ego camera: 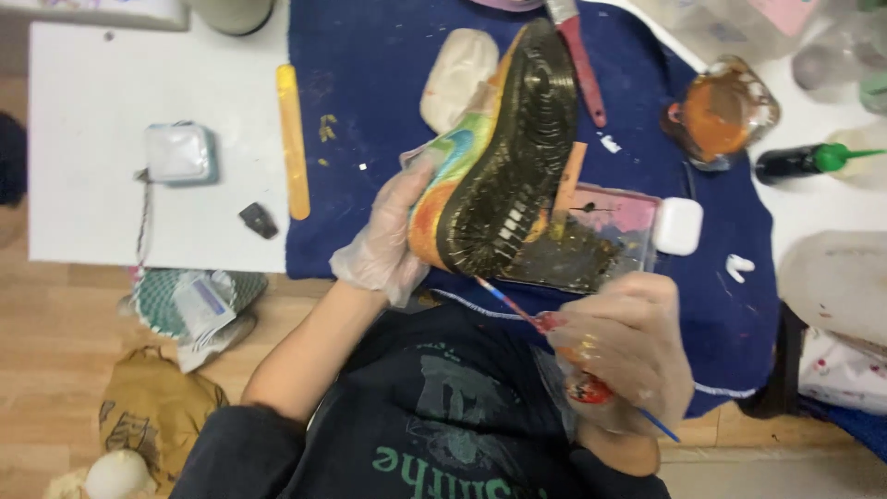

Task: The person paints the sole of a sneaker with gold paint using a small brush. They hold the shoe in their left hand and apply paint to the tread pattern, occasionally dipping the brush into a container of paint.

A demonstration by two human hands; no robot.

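A shoe (494,148) with a dark, paint-flecked sole is held up on its side over a dark blue cloth (370,65), the sole turned toward the camera and the toe pointing away from the person. The shoe's side is coloured in swirls of orange, yellow, green and blue. It is gripped at the heel end by the left hand (383,240), which is covered by a clear plastic glove; the fingers are wrapped around the painted side and pressed against it. A thin paintbrush (517,310) with a blue and red handle is pinched in the right hand (628,351), also gloved and smeared with red and orange paint, and its tip is brought to the lower edge of the sole near the heel. Just behind the heel, a flat clear tray (591,245) stained with dark and pink paint lies on the cloth. Beside the tray, to its right, a small white case (677,225) is seen. Further up the cloth, a cup of orange paint (721,111) stands near a dark squeeze bottle with a green cap (813,160). A long yellow stick (293,139) lies along the cloth's left edge, and a small square white container (180,152) rests on the white table (83,203). A pale shoe form (457,74) lies just behind the shoe.
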